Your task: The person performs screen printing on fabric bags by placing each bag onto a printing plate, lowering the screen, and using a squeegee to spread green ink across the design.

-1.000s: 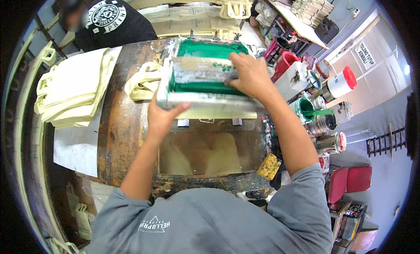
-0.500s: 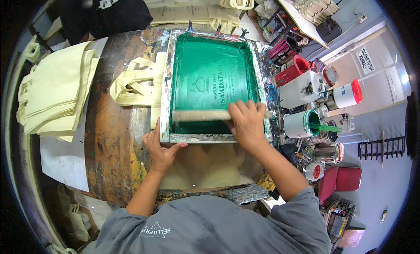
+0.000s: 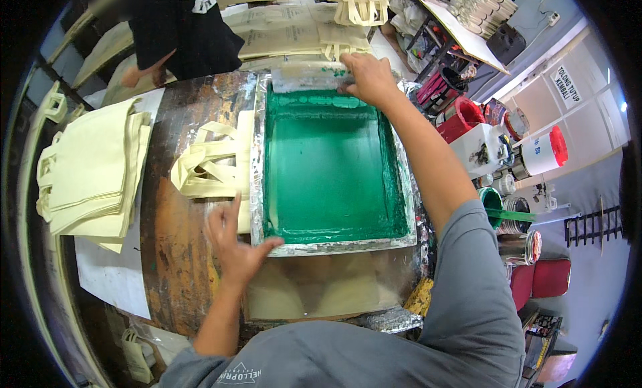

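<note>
A silkscreen frame (image 3: pixel 334 249) lies on the worktable with its mesh (image 3: pixel 328 174) covered in green ink. At its far end my right hand (image 3: pixel 369 80) grips a wide squeegee (image 3: pixel 301 78), which rests crosswise near the far rim. By the near left corner of the frame, my left hand (image 3: pixel 235 251) has its fingers and thumb spread and holds nothing. Its thumb is at the corner; whether it touches is hard to tell. A cream tote bag (image 3: pixel 207 167) sticks out from the left side of the frame, handles outward, the remainder hidden beneath.
Stacked cream tote bags (image 3: pixel 93 167) lie at the left of the wooden table (image 3: pixel 174 254). Ink tubs, including a red container (image 3: pixel 458 120) and a green-inked pot (image 3: pixel 491 204), line the right. Another person in black (image 3: pixel 184 33) stands at far left, beside printed bags (image 3: pixel 287 33).
My right hand has pushed the squeegee from the near end to the far end, and green now covers the printed design. My left hand stays near the corner. The other person has shifted.
</note>
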Action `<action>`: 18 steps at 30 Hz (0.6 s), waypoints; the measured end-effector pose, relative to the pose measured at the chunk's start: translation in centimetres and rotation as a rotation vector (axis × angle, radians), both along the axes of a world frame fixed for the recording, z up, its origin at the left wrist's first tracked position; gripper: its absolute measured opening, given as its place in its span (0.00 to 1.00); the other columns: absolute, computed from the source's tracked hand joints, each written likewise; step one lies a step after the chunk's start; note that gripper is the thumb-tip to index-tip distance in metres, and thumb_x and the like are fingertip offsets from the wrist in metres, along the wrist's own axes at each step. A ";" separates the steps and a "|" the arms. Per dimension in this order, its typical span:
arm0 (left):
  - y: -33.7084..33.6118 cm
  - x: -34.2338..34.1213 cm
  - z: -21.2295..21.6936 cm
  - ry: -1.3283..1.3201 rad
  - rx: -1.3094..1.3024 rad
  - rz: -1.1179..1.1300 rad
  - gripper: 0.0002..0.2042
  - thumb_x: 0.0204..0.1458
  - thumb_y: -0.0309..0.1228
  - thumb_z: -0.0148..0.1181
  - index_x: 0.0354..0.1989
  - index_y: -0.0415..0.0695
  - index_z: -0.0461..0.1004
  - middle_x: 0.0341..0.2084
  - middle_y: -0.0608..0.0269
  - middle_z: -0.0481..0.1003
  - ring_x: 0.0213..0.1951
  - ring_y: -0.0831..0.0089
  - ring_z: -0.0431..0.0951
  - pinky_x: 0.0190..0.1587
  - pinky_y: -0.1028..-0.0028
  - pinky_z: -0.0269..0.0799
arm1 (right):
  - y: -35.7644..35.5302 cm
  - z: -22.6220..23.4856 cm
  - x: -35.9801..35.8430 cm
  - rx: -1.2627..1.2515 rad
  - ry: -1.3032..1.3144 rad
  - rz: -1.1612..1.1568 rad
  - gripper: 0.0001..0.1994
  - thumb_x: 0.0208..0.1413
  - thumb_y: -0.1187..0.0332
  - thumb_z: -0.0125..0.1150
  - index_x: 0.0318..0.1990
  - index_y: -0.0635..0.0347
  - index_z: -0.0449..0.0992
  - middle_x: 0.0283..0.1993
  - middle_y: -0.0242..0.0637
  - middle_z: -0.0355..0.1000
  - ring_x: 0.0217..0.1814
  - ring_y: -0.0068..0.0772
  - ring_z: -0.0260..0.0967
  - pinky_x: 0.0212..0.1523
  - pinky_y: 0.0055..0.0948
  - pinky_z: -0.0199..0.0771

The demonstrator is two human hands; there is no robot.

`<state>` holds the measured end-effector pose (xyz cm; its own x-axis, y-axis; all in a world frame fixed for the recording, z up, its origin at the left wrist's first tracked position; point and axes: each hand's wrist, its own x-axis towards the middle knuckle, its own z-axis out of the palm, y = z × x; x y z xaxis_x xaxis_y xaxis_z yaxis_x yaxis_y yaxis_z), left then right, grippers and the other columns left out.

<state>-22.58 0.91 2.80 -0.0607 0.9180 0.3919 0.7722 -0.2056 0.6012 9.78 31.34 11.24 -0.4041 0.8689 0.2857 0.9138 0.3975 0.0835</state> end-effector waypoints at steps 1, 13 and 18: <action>3.3 0.3 1.2 -0.078 0.070 -0.084 0.52 0.36 0.67 0.79 0.68 0.44 0.76 0.50 0.52 0.70 0.56 0.51 0.68 0.62 0.52 0.63 | 0.4 -0.8 0.4 0.036 0.015 -0.006 0.28 0.48 0.60 0.80 0.56 0.47 0.74 0.53 0.32 0.80 0.57 0.46 0.78 0.54 0.57 0.71; 30.2 8.8 1.0 0.537 0.339 -0.144 0.36 0.53 0.70 0.63 0.31 0.41 0.79 0.30 0.55 0.80 0.37 0.55 0.83 0.37 0.58 0.80 | -1.2 -4.9 0.7 0.066 0.062 0.131 0.25 0.45 0.63 0.80 0.50 0.52 0.75 0.48 0.37 0.81 0.52 0.50 0.81 0.47 0.48 0.81; 25.0 8.1 0.7 0.548 0.397 -0.165 0.35 0.52 0.70 0.63 0.23 0.43 0.75 0.26 0.59 0.79 0.30 0.58 0.82 0.30 0.62 0.80 | -6.3 -5.4 0.2 0.054 0.048 0.081 0.25 0.46 0.62 0.80 0.51 0.50 0.75 0.46 0.35 0.79 0.51 0.46 0.80 0.46 0.49 0.80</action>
<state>-14.48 25.91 3.53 0.3698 0.6788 0.6344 0.8824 -0.4703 -0.0111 9.95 25.06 5.87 -0.4570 0.8169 0.3519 0.8823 0.4664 0.0633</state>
